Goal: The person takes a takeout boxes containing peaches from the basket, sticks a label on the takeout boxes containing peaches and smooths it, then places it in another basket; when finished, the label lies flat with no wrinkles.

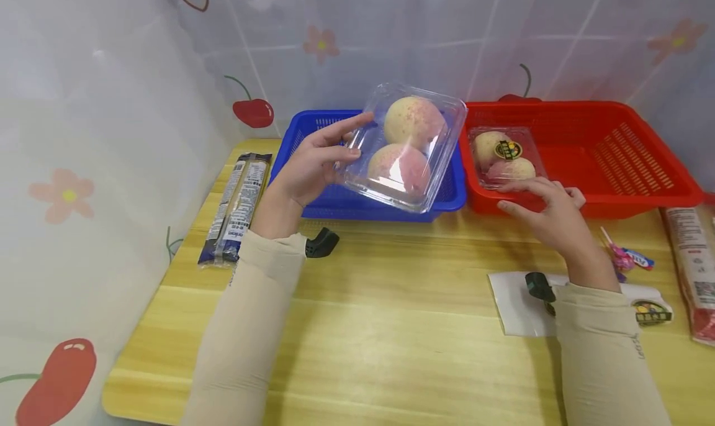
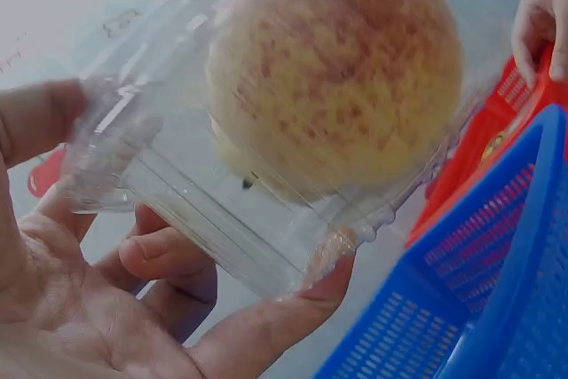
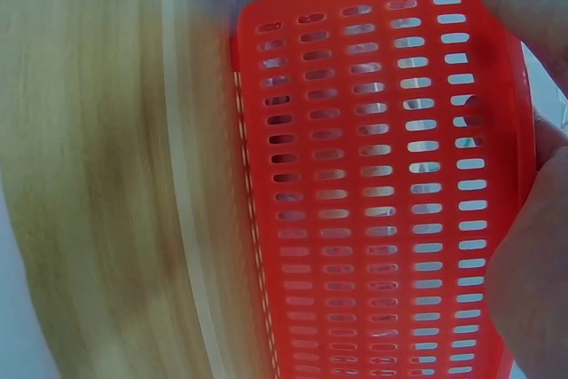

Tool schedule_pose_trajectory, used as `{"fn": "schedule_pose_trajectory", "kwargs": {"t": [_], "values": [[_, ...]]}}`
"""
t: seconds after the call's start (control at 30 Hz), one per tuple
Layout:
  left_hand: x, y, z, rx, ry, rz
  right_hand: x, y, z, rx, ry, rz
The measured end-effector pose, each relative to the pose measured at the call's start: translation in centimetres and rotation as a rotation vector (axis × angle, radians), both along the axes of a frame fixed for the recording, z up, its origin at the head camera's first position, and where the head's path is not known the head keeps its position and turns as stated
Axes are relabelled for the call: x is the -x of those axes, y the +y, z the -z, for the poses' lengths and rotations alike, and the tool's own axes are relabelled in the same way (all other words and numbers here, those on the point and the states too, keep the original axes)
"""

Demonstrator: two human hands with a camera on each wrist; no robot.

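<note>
My left hand grips a clear plastic clamshell box with two peaches in it, tilted above the blue basket. In the left wrist view the thumb and fingers curl round the box's edge, with one peach filling the frame. A second clamshell of peaches with a round label lies in the left end of the red basket. My right hand holds that basket's near rim, thumb on the slotted outer wall and fingers over the top.
The two baskets stand side by side at the back of a wooden table. A long snack packet lies at the left, another at the right edge. White paper, a lollipop and a sticker lie near my right forearm.
</note>
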State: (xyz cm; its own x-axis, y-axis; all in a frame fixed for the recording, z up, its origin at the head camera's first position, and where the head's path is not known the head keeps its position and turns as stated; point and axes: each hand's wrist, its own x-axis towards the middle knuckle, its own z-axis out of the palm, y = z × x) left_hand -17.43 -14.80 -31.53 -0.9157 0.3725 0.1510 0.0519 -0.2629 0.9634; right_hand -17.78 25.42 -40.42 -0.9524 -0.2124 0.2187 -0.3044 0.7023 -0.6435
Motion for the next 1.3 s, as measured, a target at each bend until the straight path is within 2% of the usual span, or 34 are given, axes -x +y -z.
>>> {"fn": "schedule_pose_trajectory", "kwargs": {"t": [0.13,0.2,0.3,0.47,0.63,0.73,0.83,0.97,1.13,1.2,1.3], "values": [[-1.8,-0.1,0.9,-0.054,0.019,0.147,-0.3,0.4,-0.2,0.009,-0.046,0.0],[-2.4,0.0,1.6,-0.056,0.02,0.237,-0.3,0.6,-0.2,0.016,-0.046,-0.014],[-3.1,0.5,3.0,-0.018,0.062,0.356,-0.4,0.7,-0.1,0.024,-0.031,-0.032],[-3.3,1.9,5.6,0.064,0.137,0.517,-0.2,0.9,0.1,0.032,-0.022,-0.047],[-3.0,3.4,8.0,0.177,0.189,0.631,-0.1,0.9,0.2,0.032,0.012,-0.069],[-2.9,3.9,9.3,0.196,0.18,0.689,0.0,0.6,0.2,0.03,0.027,-0.087],[-2.9,4.1,10.6,0.184,0.104,0.752,0.0,0.3,0.2,0.027,0.026,-0.096],[-2.9,4.2,11.5,0.195,0.015,0.763,0.0,0.2,0.2,0.021,0.032,-0.097],[-2.6,4.5,11.6,0.351,0.094,0.65,0.0,0.4,-0.1,0.014,0.04,-0.091],[-2.5,4.7,11.4,0.426,0.144,0.61,-0.1,0.5,-0.3,0.01,0.033,-0.089],[-2.6,5.1,10.9,0.511,0.181,0.567,-0.1,0.6,-0.4,-0.001,0.022,-0.085]]}}
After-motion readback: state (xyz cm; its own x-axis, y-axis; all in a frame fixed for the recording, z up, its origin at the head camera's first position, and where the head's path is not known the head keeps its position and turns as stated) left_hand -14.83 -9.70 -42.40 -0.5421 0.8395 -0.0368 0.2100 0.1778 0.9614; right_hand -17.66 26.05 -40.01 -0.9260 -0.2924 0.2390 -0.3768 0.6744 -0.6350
